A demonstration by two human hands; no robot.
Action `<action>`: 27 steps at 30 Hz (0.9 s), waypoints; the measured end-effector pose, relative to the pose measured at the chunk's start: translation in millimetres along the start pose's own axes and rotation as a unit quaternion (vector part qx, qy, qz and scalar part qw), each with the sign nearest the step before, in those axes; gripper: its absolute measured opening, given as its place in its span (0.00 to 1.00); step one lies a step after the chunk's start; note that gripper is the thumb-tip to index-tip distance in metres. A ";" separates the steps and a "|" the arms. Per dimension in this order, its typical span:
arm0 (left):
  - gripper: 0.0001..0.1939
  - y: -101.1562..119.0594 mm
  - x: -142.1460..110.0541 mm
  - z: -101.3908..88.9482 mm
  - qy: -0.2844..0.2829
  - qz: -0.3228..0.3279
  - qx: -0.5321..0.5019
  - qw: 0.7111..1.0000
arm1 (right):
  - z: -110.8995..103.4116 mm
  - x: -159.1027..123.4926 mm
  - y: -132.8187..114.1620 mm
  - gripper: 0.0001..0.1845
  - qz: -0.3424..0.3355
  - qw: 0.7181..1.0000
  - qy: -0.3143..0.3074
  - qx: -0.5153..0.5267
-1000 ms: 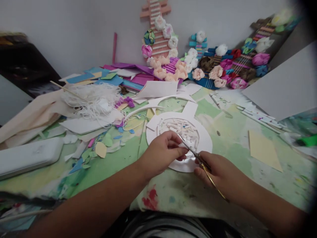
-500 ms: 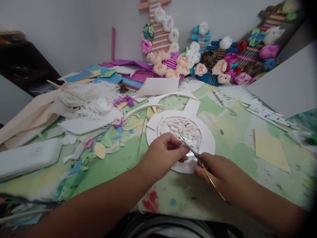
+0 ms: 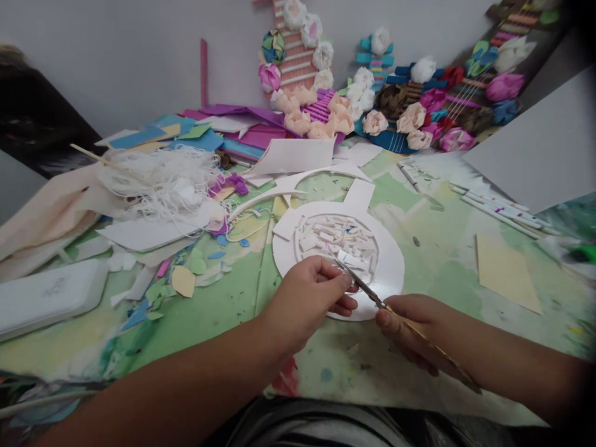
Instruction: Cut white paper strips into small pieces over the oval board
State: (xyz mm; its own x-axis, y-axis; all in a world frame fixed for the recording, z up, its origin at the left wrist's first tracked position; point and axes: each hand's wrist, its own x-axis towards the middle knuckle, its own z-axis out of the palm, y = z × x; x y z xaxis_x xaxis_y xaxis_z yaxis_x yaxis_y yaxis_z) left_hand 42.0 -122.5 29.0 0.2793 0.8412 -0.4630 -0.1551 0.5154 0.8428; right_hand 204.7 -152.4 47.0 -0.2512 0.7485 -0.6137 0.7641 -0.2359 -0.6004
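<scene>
My right hand [image 3: 414,326] is closed around a pair of scissors [image 3: 367,288] with gold handles, their blades pointing up and left. My left hand [image 3: 311,295] pinches at the blade tips; a small white piece of paper or card [image 3: 347,257] shows just beyond its fingertips. Under both hands lies a white card cutout [image 3: 390,248], round with a short neck at its top. Inside a ring on this cutout are many small white cut pieces [image 3: 321,230]. The fingers partly hide the cutout's lower part.
Tangled white string [image 3: 162,186] and paper scraps [image 3: 139,288] lie to the left, beside a white case [image 3: 56,298]. Flower-decorated guitar-shaped crafts [image 3: 302,81] lean on the wall. White sticks [image 3: 498,211] and a cream card [image 3: 507,273] lie right.
The scissor blades look closer together and the handles have turned edge-on. My right hand has moved slightly right and down. The view has shifted a little.
</scene>
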 end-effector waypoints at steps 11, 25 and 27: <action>0.06 -1.7 9.0 -4.8 -0.002 -0.022 -0.039 0.999 | -5.6 13.1 4.6 0.24 0.036 0.995 -0.071 0.067; 0.06 1.0 22.5 -12.5 0.028 0.000 -0.061 0.998 | -22.0 35.1 -11.1 0.29 0.055 0.995 -0.086 0.008; 0.06 1.0 22.7 -13.2 0.030 -0.004 -0.059 0.998 | -24.1 36.9 -11.9 0.29 0.059 0.994 -0.091 -0.004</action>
State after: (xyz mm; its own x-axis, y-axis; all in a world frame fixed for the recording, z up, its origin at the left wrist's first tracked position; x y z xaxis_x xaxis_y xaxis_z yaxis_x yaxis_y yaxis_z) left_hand 35.7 -100.7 15.7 0.2239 0.8435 -0.4883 -0.2652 0.5348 0.8023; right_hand 200.7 -107.1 43.9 -0.2619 0.5908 -0.7631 0.7991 -0.3106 -0.5147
